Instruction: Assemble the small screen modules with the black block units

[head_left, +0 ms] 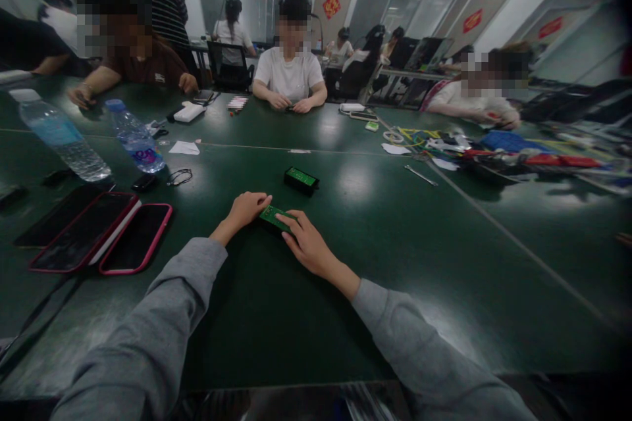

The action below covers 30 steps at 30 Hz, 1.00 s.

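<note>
In front of me a green circuit board [271,214] sits in a dark case, low over the green table. My left hand [247,208] is closed at the left end of the board, its fingers gripping the edge. From the right, my right hand [309,240] holds the other end, with fingers lying over the board's top. Part of the board and most of the case are hidden by my fingers. Just beyond my hands, a second green board in a black case [301,179] rests on the table.
Left of my arms lie phones with red edges [135,239] on the table [276,335]. Behind them stand a water bottle [69,138] and a blue-capped bottle [135,138]. A wrench [421,175] and tangled cables [419,139] lie to the right. Several people sit across.
</note>
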Tool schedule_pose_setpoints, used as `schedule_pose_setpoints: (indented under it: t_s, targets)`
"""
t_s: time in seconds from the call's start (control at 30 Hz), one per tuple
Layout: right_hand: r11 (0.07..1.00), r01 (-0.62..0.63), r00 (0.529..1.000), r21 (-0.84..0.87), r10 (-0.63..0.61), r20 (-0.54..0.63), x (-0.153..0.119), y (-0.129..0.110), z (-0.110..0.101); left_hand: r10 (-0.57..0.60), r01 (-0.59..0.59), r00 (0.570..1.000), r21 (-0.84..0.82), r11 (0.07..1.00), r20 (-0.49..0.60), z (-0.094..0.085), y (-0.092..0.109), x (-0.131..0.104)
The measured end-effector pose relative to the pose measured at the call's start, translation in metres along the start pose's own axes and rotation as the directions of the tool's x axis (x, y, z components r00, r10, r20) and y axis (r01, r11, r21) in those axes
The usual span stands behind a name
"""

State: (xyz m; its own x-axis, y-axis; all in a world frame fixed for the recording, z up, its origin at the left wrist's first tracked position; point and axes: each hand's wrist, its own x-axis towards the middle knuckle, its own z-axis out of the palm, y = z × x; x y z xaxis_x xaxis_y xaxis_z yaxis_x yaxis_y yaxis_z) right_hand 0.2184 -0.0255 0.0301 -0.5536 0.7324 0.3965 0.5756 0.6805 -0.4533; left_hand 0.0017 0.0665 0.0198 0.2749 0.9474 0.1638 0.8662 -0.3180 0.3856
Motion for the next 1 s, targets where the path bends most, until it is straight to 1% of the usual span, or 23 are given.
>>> schedule_pose_setpoints:
  t_s: [0.4, 0.63, 0.83, 1.0]
  targets:
    - [1.0, -0.011, 1.0, -0.006, 0.011, 0.007, -0.0005, -0.0006, -0.0006, 0.009, -0.009, 1.0, 0.012, 1.0, 0.005, -0.0015, 0.0012, -0.0002]
    - [1.0, -0.012, 1.0, -0.003, 0.012, 0.006, 0.0, -0.0025, -0.0016, 0.014, -0.014, 1.0, -0.009, 1.0, 0.0, -0.002, 0.0014, -0.0012]
    - [1.0, -0.014, 1.0, -0.004, 0.014, 0.011, 0.0005, -0.0045, -0.0041, -0.001, 0.001, 1.0, -0.009, 1.0, 0.014, -0.0029, 0.0024, -0.0004]
    - [1.0, 0.002, 1.0, -0.007, -0.002, 0.004, 0.0005, -0.0026, -0.0022, -0.003, 0.003, 1.0, 0.002, 1.0, 0.013, -0.0022, 0.002, -0.0003]
